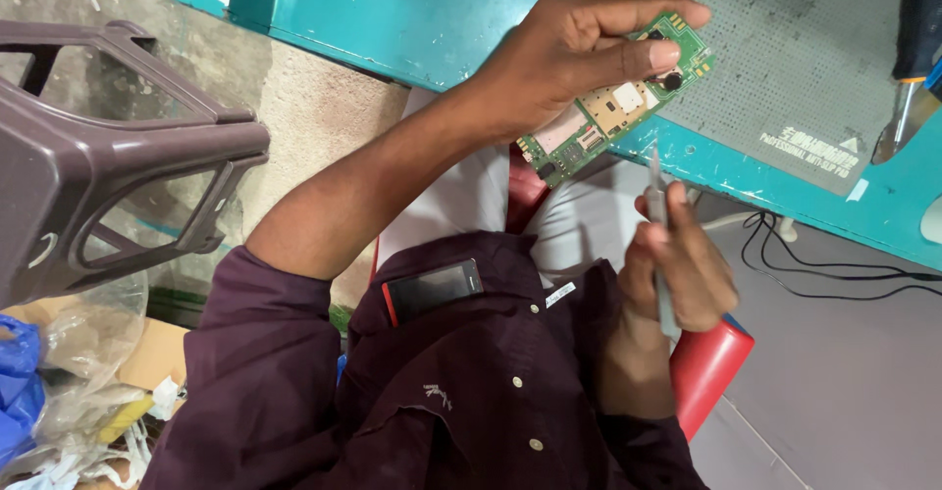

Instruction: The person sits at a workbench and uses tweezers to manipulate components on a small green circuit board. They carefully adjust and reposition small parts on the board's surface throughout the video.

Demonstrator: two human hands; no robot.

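Observation:
My left hand (579, 58) is raised in front of the teal table edge and grips a green phone circuit board (613, 107) between thumb and fingers, with the component side facing me. Below it, my right hand (682, 269) is closed around a thin grey metal tool (655, 191) whose tip points up toward the lower edge of the board, a short gap away from it. Both hands hover over my lap, above my dark maroon shirt.
A grey perforated work mat (785, 49) lies on the teal table (412, 19). A dark phone (432, 289) sits in my shirt pocket. A brown plastic stool (108, 156) stands on the left above plastic bags and cardboard (88, 372). Black cables (834, 264) trail on the floor; a red seat (711, 362) is under me.

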